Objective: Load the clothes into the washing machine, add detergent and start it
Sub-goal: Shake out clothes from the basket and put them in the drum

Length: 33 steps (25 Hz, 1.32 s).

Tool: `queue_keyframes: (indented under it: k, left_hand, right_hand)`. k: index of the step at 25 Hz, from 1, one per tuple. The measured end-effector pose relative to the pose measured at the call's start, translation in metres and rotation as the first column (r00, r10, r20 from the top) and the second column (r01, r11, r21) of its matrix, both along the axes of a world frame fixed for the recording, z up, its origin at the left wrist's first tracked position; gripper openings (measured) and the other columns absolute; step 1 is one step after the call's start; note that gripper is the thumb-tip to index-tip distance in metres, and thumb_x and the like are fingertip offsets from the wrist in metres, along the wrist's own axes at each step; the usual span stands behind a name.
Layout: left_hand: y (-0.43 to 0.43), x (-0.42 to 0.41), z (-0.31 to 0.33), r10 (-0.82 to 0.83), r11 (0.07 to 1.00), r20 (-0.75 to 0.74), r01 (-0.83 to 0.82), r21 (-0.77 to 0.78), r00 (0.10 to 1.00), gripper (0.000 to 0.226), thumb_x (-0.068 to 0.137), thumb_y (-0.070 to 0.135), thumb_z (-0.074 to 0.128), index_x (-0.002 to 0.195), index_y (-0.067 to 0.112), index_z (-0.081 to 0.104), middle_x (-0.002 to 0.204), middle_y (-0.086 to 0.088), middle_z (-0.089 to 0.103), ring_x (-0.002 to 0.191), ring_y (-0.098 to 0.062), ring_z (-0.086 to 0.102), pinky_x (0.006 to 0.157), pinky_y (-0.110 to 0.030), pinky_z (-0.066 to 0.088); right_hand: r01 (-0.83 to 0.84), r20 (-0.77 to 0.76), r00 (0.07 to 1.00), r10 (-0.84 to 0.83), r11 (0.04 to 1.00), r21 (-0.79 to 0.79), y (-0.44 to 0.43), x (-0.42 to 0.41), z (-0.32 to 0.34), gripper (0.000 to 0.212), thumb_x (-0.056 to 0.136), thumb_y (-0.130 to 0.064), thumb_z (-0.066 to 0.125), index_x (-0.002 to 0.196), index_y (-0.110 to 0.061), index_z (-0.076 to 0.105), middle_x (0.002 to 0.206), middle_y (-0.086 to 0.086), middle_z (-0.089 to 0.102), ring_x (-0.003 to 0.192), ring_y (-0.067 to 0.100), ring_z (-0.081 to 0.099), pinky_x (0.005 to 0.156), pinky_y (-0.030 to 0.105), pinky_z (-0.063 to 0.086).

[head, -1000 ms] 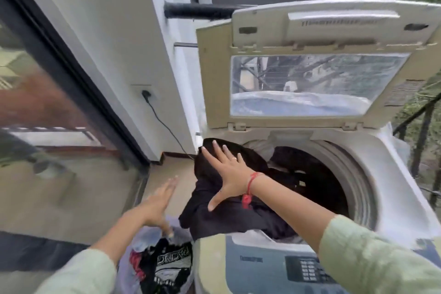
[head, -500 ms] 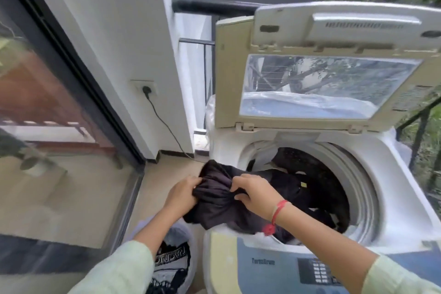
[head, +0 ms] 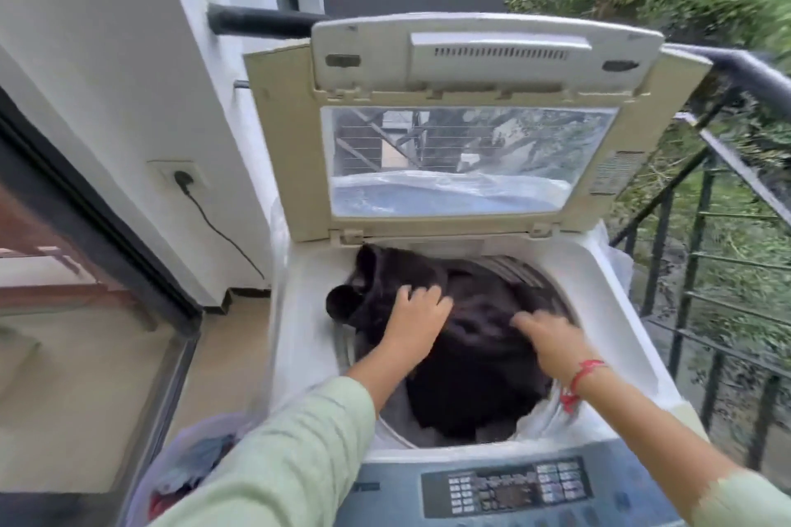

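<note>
Loading is judged to be under way, with detergent and start not yet reached. A dark garment (head: 479,312) is spread across the mouth of the washing machine (head: 299,312), whose lid (head: 282,141) is stood upright at the far side. The left hand (head: 417,321) is laid on the cloth with fingers spread and only lightly bent, pressing rather than gripping. The right hand (head: 552,338) is set on the cloth further right; its fingers are smeared by blur, so whether a fold is pinched cannot be told. The garment's long axis is run from far left to near right, and its bunched end is draped over the far-left rim, outside the drum. That end lies just far and left of the left hand, the nearer one, so the tuck-in is best given to it. More clothes are seen in a basket (head: 192,462) at near left.
</note>
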<state>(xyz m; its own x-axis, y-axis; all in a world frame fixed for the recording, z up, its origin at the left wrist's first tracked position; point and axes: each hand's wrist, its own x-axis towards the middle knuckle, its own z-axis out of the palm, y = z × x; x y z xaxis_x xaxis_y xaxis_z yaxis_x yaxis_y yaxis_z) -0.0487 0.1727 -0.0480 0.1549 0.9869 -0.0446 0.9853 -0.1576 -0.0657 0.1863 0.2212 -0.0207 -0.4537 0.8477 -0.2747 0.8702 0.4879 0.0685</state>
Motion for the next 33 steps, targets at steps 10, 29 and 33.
queue_keyframes:
  k: [10,29,33]
  left_hand:
    - [-0.032,-0.021,-0.047,0.265,0.795,0.254,-0.062,-0.604,0.93,0.027,0.084,0.029,0.058,0.108,0.017,0.061,0.114,-0.006,0.062,0.107,-0.027,0.058,0.085,-0.033,0.047]
    - [-0.433,-0.316,-0.066,0.756,0.408,0.641,-0.86,-0.306,0.131,0.02,0.079,0.013,0.071,0.097,0.008,0.066,0.098,-0.012,0.065,0.096,-0.033,0.06,0.082,-0.028,0.036]
    - [-0.47,-0.367,-0.116,0.904,0.374,0.395,-0.745,-0.552,0.161,0.046,0.078,0.019,0.072,0.12,0.009,0.056,0.116,-0.017,0.058,0.111,-0.034,0.053,0.093,-0.034,0.036]
  right_hand:
    - [-0.009,-0.044,0.999,-0.017,0.856,-0.517,0.01,-0.028,-0.039,0.038,0.091,-0.02,0.05,0.129,-0.017,0.054,0.132,0.004,0.056,0.121,0.022,0.052,0.104,0.027,0.038]
    - [-0.372,-0.708,0.663,-0.245,0.713,-0.595,-0.271,-0.401,0.005,0.018,0.088,-0.012,0.063,0.104,-0.02,0.063,0.099,-0.006,0.067,0.09,0.01,0.065,0.084,0.021,0.052]
    - [-0.215,-0.488,0.837,-0.247,0.673,-0.708,-0.299,-0.449,-0.071,0.023,0.088,-0.01,0.061,0.11,-0.006,0.064,0.107,0.004,0.067,0.093,0.011,0.06,0.089,0.023,0.048]
